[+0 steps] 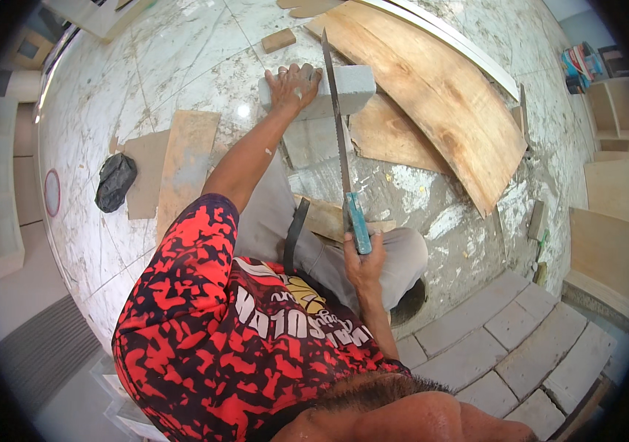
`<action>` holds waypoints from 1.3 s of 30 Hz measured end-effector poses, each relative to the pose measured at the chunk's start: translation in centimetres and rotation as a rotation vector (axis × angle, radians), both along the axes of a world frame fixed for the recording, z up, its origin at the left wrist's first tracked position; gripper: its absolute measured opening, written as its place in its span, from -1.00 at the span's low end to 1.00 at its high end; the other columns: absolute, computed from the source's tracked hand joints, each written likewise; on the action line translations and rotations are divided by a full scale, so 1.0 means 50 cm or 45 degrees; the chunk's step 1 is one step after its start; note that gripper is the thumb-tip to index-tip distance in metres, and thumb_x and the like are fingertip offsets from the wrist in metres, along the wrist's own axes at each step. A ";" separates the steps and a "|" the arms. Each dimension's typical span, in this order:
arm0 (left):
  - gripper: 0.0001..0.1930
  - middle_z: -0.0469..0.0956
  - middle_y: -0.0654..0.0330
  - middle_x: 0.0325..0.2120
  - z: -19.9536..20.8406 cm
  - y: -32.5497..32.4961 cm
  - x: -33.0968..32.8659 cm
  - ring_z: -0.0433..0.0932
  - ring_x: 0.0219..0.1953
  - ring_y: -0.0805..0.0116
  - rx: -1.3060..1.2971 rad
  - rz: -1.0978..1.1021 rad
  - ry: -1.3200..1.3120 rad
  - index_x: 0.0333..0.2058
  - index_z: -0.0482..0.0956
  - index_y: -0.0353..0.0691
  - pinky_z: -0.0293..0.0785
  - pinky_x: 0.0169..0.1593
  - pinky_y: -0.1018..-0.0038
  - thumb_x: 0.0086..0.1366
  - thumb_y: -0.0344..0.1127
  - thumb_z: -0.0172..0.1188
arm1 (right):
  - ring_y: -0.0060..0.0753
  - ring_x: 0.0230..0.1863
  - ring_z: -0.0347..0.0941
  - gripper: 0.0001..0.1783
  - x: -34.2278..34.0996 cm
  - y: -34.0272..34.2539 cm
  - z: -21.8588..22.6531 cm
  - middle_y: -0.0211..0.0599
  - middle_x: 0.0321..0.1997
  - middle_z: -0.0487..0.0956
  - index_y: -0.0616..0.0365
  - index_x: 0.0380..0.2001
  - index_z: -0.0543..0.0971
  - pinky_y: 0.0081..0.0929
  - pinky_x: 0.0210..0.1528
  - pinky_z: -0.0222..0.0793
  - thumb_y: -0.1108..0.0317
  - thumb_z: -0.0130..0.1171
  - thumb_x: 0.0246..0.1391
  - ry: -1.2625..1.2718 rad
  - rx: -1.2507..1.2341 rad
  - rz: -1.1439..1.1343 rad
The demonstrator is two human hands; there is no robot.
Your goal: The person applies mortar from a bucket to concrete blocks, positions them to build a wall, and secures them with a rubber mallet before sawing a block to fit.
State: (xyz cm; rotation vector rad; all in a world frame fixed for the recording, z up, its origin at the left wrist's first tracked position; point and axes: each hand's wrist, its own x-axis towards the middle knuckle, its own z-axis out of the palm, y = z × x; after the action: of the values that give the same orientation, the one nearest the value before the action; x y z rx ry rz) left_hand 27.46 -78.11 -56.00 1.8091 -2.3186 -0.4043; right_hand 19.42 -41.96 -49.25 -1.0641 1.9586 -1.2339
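Note:
A light grey aerated concrete block (355, 85) lies crosswise on the floor ahead of me. Over its left part my left hand (296, 87) is braced, fingers curled at the far edge, gripping it. My right hand (364, 259) is closed round the teal handle (358, 221) of a hand saw. The long dark saw blade (338, 118) points away from me and crosses the block just right of my left hand. Its tip reaches past the block's far side. From this view I cannot tell how deep the blade sits in the block.
Curved plywood sheets (432, 96) lie right of the block. A small brown wood piece (278, 40) rests beyond it. To the left are a board (188, 158), cardboard (146, 177) and a black plastic bag (115, 183). Grey blocks (469, 353) are laid together at lower right.

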 end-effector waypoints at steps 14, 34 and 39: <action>-0.55 0.42 0.07 -0.03 -0.042 -0.025 0.010 0.30 0.10 0.05 -0.191 -0.056 -0.030 0.01 0.41 0.03 -0.13 0.16 -0.11 0.34 0.14 -0.23 | 0.06 -0.17 0.52 -0.43 0.003 0.004 0.046 0.11 -0.13 0.51 0.26 0.15 0.27 -0.23 -0.17 0.41 0.38 0.13 0.07 0.056 0.057 0.224; -0.57 0.49 0.11 -0.05 -0.011 -0.037 -0.004 0.36 0.06 0.09 -0.067 -0.006 0.022 -0.10 0.53 0.00 -0.03 0.12 -0.02 0.34 0.06 -0.25 | -0.16 -0.14 0.51 -0.44 0.005 -0.177 0.064 0.01 -0.12 0.53 0.28 0.16 0.28 -0.36 -0.07 0.38 0.41 0.11 0.08 -0.021 0.259 0.256; -0.60 0.51 0.13 -0.08 -0.002 -0.058 0.006 0.40 0.02 0.13 -0.133 -0.022 -0.038 -0.10 0.53 0.00 0.00 0.09 0.04 0.34 0.02 -0.23 | -0.18 -0.25 0.53 -0.43 0.000 -0.020 0.074 -0.04 -0.24 0.57 0.26 0.15 0.30 -0.34 -0.16 0.41 0.38 0.15 0.07 0.181 -0.043 0.278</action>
State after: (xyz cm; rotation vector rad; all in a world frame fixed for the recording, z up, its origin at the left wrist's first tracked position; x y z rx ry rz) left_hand 27.75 -81.03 -56.09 1.7592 -2.3303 -0.2557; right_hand 19.39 -42.98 -45.55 -1.3762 1.8706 -1.1021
